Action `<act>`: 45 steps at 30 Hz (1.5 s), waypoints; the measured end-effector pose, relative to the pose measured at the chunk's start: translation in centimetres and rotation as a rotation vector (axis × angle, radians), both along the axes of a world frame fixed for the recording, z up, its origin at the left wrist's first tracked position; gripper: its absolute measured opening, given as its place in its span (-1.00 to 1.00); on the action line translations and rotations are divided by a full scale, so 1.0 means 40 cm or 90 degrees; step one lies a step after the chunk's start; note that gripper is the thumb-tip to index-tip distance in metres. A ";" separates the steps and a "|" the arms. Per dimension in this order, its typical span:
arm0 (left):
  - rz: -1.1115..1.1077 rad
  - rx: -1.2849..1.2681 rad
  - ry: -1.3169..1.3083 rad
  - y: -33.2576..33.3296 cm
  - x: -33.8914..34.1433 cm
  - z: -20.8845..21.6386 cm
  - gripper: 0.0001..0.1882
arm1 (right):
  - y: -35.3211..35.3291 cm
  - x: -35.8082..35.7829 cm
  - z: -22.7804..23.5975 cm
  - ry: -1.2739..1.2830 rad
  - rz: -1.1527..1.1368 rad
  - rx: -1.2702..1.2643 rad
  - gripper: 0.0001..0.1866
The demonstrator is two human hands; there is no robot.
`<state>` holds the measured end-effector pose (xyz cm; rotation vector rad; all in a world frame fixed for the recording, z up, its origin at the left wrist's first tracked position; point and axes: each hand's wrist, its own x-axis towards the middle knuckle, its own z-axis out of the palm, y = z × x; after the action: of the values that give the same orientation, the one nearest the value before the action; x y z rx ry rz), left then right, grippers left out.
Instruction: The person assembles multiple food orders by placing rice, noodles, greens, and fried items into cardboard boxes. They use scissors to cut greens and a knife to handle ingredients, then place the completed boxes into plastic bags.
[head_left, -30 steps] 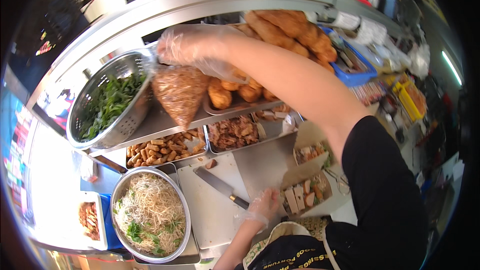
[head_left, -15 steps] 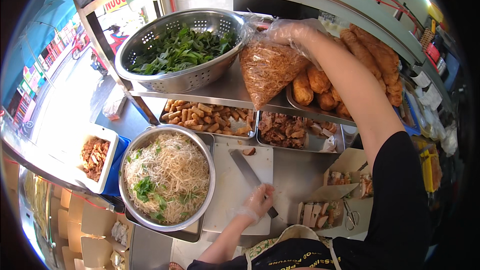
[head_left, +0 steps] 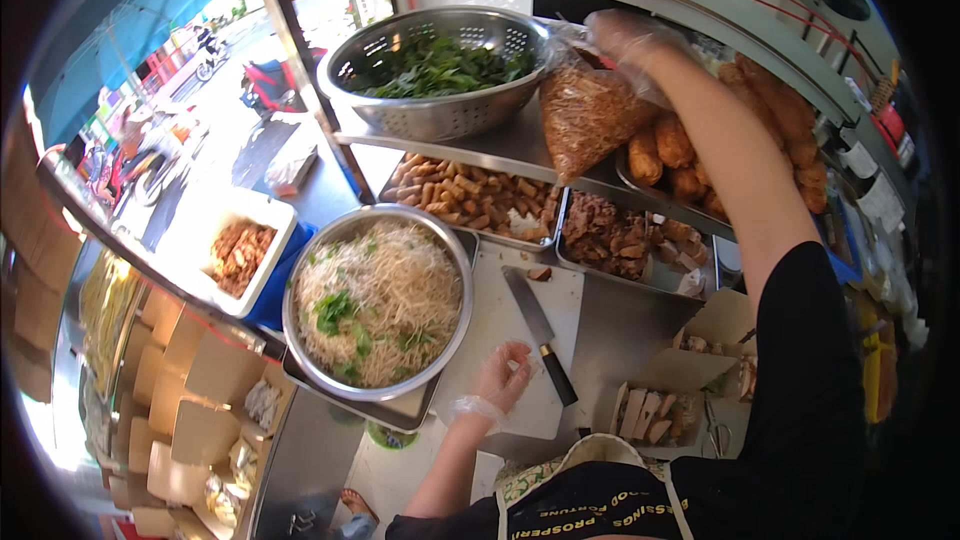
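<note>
- Right hand, in a clear plastic glove, reaches up to the shelf and is closed on the top of a clear bag of brown fried bits.
- Bag hangs just beside the metal colander of greens, above the trays of fried food.
- Left hand, gloved, rests open with fingers loosely curled on the white cutting board, gripping nothing.
- Knife lies on the board, just right of the left hand.
- Steel bowl of noodles and herbs sits left of the board on the worktop.
</note>
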<state>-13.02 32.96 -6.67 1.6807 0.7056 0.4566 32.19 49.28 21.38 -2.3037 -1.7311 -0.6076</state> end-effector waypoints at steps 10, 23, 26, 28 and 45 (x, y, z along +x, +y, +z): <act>0.106 -0.063 0.036 -0.175 -0.109 -0.021 -0.78 | -0.584 -0.427 0.023 0.014 0.161 0.034 -0.71; -0.286 0.332 0.291 -0.436 0.239 -0.052 -0.80 | -1.149 -0.487 -0.668 0.674 -0.053 -0.159 -0.69; -0.270 0.374 0.322 -0.440 0.280 -0.052 -0.76 | -1.172 -0.469 -0.710 0.532 -0.018 -0.134 -0.73; -0.256 0.374 0.300 -0.423 0.283 -0.042 -0.74 | -1.187 -0.454 -0.709 0.507 -0.048 -0.135 -0.76; 0.004 0.207 -0.159 -0.411 0.309 0.046 -0.65 | -1.128 -0.539 -0.553 1.126 0.053 0.036 -0.49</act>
<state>-0.67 16.52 -4.83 1.8809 0.4701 0.8043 10.63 4.16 -0.76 -1.4914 -0.7539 1.0950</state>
